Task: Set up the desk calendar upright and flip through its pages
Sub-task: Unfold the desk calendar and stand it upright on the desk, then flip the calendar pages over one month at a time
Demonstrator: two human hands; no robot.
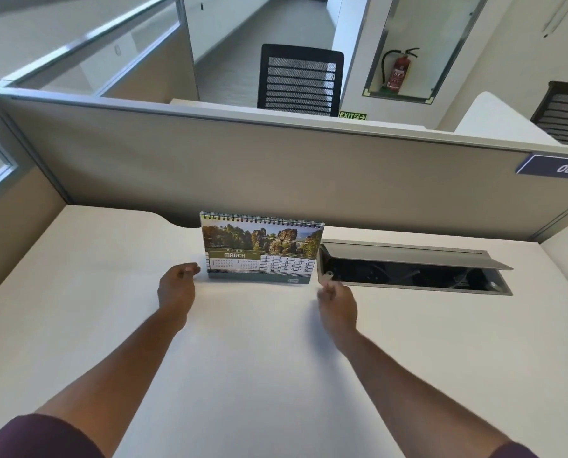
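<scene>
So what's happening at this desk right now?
A person is setting up a desk calendar. It stands upright on the white desk, near the partition, showing March. The left hand and right hand are at either side of its base, fingers loosely curled, neither gripping it. Just right of the calendar, a cable hatch in the desk is open.

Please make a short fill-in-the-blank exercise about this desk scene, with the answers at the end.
1. The desk calendar shows the month of ____.
2. The open cable hatch lies to the ____ of the calendar.
3. The left hand and right hand are ____ the calendar, not touching it.
4. The partition label reads ____.

Answers: March; right; beside; 007
</scene>
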